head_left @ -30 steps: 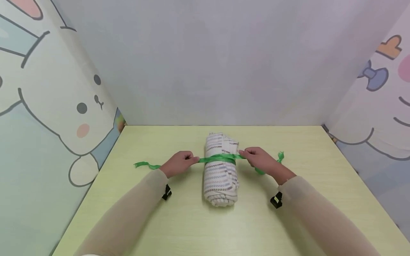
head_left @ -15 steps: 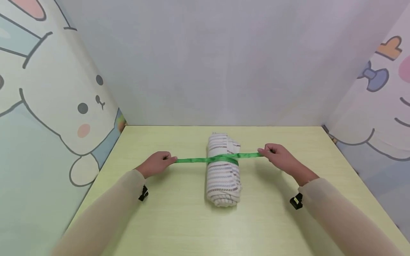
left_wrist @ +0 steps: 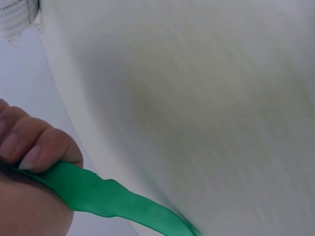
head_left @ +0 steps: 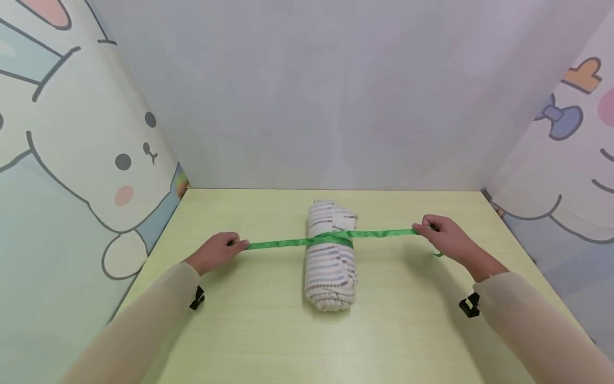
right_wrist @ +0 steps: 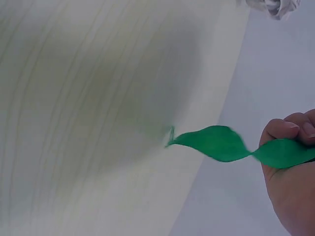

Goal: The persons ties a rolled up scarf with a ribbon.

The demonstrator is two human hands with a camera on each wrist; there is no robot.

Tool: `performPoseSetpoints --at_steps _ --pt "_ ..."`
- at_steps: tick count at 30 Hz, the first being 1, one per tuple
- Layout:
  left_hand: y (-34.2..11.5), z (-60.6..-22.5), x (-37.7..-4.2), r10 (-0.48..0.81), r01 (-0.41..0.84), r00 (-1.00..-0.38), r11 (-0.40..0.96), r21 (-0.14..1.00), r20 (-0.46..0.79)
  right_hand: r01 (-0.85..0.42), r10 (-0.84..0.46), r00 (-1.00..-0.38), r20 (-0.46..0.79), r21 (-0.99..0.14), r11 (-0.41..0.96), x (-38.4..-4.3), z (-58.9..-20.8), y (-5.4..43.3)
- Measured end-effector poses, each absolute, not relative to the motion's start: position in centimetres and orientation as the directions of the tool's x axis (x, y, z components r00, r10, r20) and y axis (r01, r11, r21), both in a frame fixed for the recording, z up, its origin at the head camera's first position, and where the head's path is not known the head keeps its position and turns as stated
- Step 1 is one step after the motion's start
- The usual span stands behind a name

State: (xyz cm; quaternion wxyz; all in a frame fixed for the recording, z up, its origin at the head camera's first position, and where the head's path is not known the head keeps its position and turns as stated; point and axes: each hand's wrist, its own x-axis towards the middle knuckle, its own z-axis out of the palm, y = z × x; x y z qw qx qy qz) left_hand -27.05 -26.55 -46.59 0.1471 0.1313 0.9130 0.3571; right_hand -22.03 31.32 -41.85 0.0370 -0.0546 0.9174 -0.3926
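Observation:
A rolled striped cloth [head_left: 330,272] lies lengthwise on the table, with a green ribbon [head_left: 278,244] wrapped around its middle and crossed on top. On the left, my left hand [head_left: 218,252] grips one length of the ribbon in curled fingers; in the left wrist view the ribbon's tail [left_wrist: 113,199] trails out of the fist. My right hand [head_left: 446,237] pinches the other length at the right, its loose end [right_wrist: 216,142] twisting free in the right wrist view. Both lengths run nearly straight from the roll to the hands, above the table. The crossing's exact form is too small to tell.
The pale wooden table [head_left: 297,341] meets a plain grey-white wall [head_left: 307,106] at the back. Side panels with cartoon animals [head_left: 81,160] stand at left and right. A black wrist device [head_left: 197,297] shows under each sleeve.
Both hands have moved apart, left hand leftward and right hand rightward, with longer stretches of ribbon between them and the roll. The cloth roll stays in about the same place.

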Motion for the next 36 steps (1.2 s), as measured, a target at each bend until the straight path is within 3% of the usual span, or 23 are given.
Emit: performPoseSetpoints --at_steps 24,31,36 --pt "-28.4 -47.6 -26.4 0.27 0.142 -0.952 0.812 0.566 -0.147 0.029 -0.068 -0.991 -0.116 -0.682 0.731 -20.1 -42.7 35.4" --pt "-28.8 -47.7 -26.2 0.264 0.163 -0.955 0.847 0.507 -0.134 0.033 -0.109 -0.985 -0.133 -0.767 0.64 -20.1 -42.6 36.6" --pt "-29.0 -47.7 -26.0 0.269 0.189 -0.956 0.869 0.458 -0.116 0.012 -0.109 -0.985 -0.132 -0.687 0.727 -20.2 -42.9 36.9"
